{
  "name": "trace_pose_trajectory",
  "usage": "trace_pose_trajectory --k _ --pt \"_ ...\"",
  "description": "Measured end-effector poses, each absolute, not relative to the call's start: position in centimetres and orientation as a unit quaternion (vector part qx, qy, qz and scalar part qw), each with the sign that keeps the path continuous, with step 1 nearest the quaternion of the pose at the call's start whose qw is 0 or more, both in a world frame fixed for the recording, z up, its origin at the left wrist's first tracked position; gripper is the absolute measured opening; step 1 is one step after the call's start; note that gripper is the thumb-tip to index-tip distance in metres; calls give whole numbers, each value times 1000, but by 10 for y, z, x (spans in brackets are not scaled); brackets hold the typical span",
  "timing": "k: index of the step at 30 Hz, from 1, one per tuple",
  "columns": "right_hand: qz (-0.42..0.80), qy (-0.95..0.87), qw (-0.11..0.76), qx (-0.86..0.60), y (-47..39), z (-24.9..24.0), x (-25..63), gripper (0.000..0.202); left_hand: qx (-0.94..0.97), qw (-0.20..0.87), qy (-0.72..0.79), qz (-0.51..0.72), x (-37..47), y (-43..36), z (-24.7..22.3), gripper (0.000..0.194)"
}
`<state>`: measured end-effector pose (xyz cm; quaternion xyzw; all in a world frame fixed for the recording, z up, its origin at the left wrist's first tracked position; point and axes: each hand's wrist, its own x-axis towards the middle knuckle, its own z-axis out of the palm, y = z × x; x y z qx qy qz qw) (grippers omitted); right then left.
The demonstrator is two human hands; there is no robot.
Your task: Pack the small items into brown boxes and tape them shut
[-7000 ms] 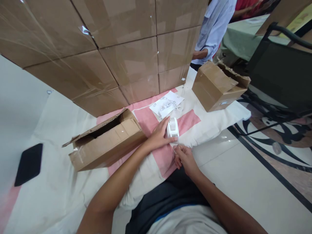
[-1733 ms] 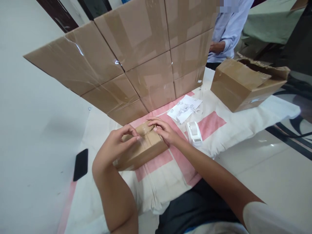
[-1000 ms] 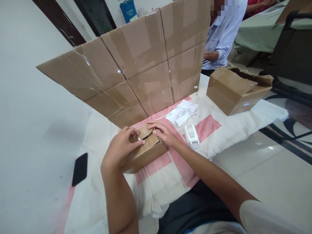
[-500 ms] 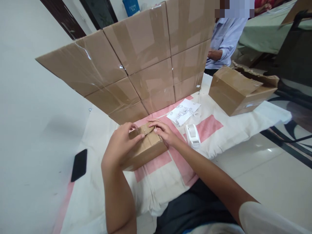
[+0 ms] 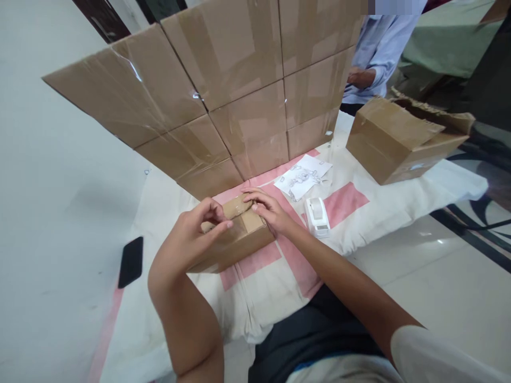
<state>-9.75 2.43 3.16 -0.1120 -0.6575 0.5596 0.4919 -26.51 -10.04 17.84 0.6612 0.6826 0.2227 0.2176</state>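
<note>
A small brown cardboard box (image 5: 239,246) sits on the cloth in front of me, with a raised cardboard flap (image 5: 236,207) on its top. My right hand (image 5: 268,210) pinches the flap's right end between thumb and fingers. Above the box's left part is my left hand (image 5: 195,234), its fingers curled near the flap's left end and its thumb held apart. Nothing shows between the left thumb and fingers. Just right of the box stands a white tape dispenser (image 5: 318,217). Behind it lies a white paper (image 5: 303,176) with line drawings.
A tall taped cardboard partition (image 5: 247,101) rises behind the box. An open, torn-edged carton (image 5: 383,141) stands at the right. A black phone (image 5: 131,261) lies by the left wall. Beyond the partition, a person in a light blue shirt (image 5: 385,56) is partly visible.
My left hand has shifted left, away from the flap's middle, with its thumb lifted off. My right hand keeps its place at the flap. The camera view has tipped down slightly.
</note>
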Motion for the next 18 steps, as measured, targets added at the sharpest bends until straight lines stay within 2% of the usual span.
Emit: trace_pose_trajectory --k 5,12,15,18 --pt "555 -663 486 -125 24 31 -97 32 659 260 676 203 -267 -93 172 25" --pt "548 -667 491 -117 24 31 -97 29 685 246 659 188 -272 -71 156 19" --pt "551 -666 488 -123 24 31 -97 32 681 246 668 173 -273 -69 153 21" --pt "550 -665 490 -121 23 32 -97 29 679 202 690 148 -276 -69 149 26"
